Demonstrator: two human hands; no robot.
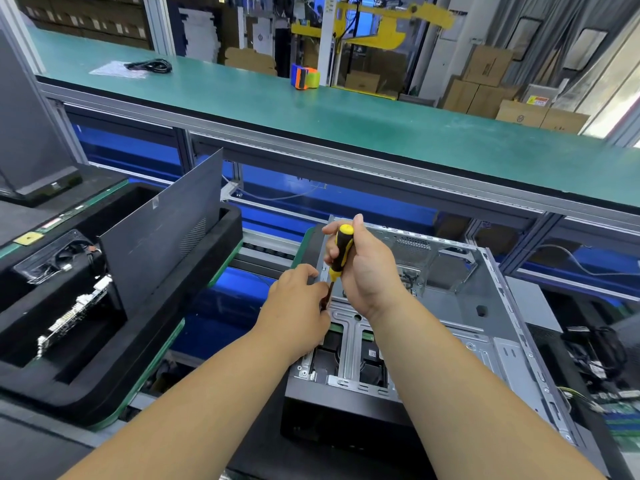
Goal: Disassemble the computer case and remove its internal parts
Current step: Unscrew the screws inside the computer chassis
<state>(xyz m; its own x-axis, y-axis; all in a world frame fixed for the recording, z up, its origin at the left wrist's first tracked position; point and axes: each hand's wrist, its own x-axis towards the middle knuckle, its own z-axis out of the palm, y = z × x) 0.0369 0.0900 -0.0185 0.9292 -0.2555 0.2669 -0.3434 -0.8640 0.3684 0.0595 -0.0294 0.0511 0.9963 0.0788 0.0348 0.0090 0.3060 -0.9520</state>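
Observation:
An open grey metal computer case (460,306) lies on its side in front of me, its inside mostly bare. My right hand (363,271) grips a yellow and black screwdriver (341,251), held upright with its tip down at the case's left edge. My left hand (298,303) pinches the screwdriver's shaft close to the tip. The tip itself is hidden by my fingers. A metal bracket (349,344) crosses the near part of the case over dark parts.
A black foam tray (145,368) on the left holds a dark side panel (166,237) standing upright, a fan (65,258) and a circuit board (72,320). A green shelf (346,119) runs behind with a tape dispenser (304,76) and a cable (149,65). Cables and boards (602,375) lie at right.

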